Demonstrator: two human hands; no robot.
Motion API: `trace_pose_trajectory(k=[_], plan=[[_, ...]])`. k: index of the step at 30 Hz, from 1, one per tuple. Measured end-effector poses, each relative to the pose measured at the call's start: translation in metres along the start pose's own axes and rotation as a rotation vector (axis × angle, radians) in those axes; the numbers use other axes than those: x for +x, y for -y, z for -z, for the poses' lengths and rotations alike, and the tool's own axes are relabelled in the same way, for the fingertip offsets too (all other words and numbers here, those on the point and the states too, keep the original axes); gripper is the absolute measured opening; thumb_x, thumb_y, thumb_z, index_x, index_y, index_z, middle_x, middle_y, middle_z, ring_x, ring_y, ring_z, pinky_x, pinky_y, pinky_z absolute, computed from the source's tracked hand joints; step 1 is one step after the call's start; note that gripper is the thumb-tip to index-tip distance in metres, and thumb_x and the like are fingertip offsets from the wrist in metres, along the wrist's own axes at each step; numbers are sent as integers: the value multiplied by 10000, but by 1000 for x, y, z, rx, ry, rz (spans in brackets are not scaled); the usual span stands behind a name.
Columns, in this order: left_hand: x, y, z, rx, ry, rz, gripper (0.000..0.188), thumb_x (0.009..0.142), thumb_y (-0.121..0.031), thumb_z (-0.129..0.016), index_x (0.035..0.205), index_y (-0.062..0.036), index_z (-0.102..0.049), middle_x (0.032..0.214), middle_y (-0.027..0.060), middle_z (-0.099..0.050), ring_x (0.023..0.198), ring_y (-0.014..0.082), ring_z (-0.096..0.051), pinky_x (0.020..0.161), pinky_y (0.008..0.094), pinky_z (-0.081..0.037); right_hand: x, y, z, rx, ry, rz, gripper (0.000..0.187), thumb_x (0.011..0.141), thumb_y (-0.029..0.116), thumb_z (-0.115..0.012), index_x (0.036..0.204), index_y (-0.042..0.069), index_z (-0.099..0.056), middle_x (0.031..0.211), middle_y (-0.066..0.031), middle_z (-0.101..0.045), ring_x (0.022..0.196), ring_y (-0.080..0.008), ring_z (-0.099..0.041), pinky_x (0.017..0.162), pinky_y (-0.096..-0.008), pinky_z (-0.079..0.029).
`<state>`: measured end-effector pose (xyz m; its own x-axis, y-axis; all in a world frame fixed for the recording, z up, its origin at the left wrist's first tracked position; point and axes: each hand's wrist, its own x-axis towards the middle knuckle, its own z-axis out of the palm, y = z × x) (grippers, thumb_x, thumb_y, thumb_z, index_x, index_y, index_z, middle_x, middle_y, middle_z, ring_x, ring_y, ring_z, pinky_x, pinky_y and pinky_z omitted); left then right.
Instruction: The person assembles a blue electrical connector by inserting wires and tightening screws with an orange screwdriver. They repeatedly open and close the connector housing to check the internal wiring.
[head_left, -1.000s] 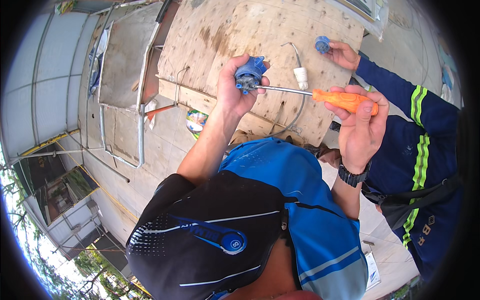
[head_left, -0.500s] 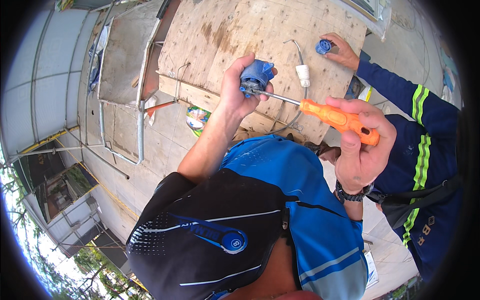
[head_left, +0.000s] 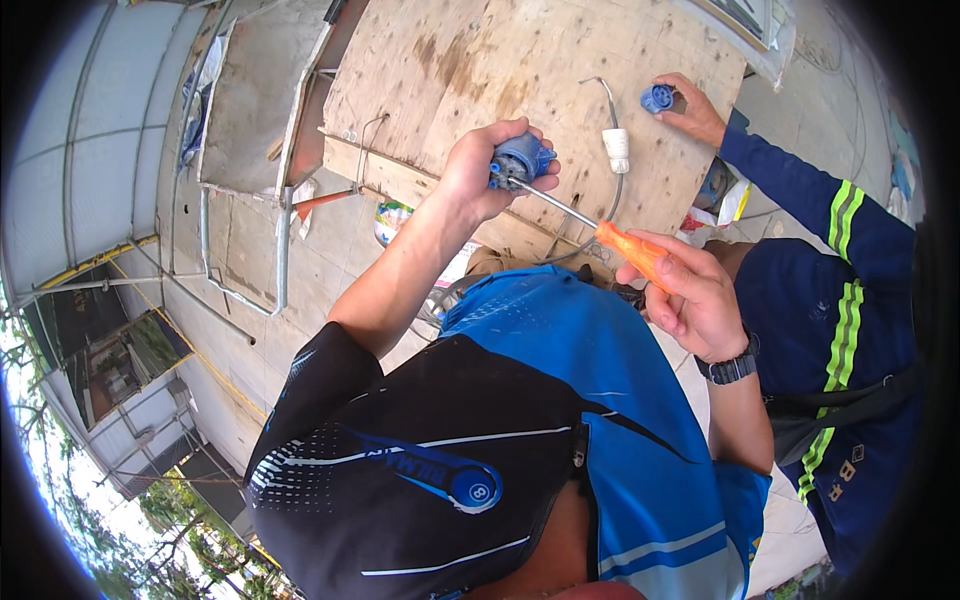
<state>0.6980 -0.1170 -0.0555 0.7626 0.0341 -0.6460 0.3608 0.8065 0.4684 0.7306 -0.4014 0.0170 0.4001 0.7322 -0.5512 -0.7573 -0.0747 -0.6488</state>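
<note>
In my left hand (head_left: 475,178) rests a blue electrical plug (head_left: 519,160), its round body wrapped by my fingers and its terminal side turned toward me. My right hand (head_left: 697,303) grips the orange handle of a screwdriver (head_left: 628,248). The metal shaft slants up to the left, and its tip meets the terminal side of the plug; whether it sits in a screw is too small to tell. A white connector (head_left: 616,150) on a grey cable lies on the plywood beyond my hands.
Plywood (head_left: 440,70) forms the work surface ahead. At the right a co-worker in a navy sleeve (head_left: 790,175) holds another blue plug part (head_left: 656,98) over the board. A metal-framed stand (head_left: 283,245) is at the left, with a bent wire (head_left: 372,135) at the board's edge.
My right hand has shifted its grip on the screwdriver, now covering more of the handle, and sits lower. My left hand with the plug has moved slightly right and down.
</note>
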Motion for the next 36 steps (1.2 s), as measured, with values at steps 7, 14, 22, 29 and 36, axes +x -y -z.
trace_pose_trajectory(k=[7,14,22,29,36], plan=[[7,18,4,-226,-192,107,221,945,-218,-507,969,-2,-547,992,181,-602,894,336,-619,776,433,-565,33,10,11,-438,-357,507,272,954,173,-578,1134,-18,-510,878,-67,-545,644,-73,-541,532,-197,-425],[8,21,6,-434,-240,24,257,960,-227,-470,952,21,-536,983,211,-587,919,351,-597,782,433,-555,63,1,15,-281,-417,791,284,969,159,-555,1179,-31,-527,1084,-118,-616,762,-137,-610,669,-246,-501],[-1,13,-2,-468,-206,-11,278,981,-220,-433,948,39,-528,990,221,-580,945,365,-585,825,453,-558,83,13,23,15,-329,910,367,948,113,-568,1282,-30,-513,1212,-142,-586,1155,-258,-559,995,-384,-455],[3,16,-2,-534,-187,-39,285,980,-232,-436,999,45,-500,1045,230,-556,959,374,-578,807,447,-556,89,24,27,174,-169,925,315,973,121,-522,1241,-41,-549,1175,-138,-611,1150,-268,-558,1022,-445,-434],[-7,2,-9,-540,-211,-124,260,973,-227,-440,1022,22,-492,1035,223,-557,939,370,-576,747,414,-547,93,19,27,131,-177,989,319,972,114,-513,1248,-42,-548,1178,-137,-608,1150,-283,-555,1027,-457,-428]])
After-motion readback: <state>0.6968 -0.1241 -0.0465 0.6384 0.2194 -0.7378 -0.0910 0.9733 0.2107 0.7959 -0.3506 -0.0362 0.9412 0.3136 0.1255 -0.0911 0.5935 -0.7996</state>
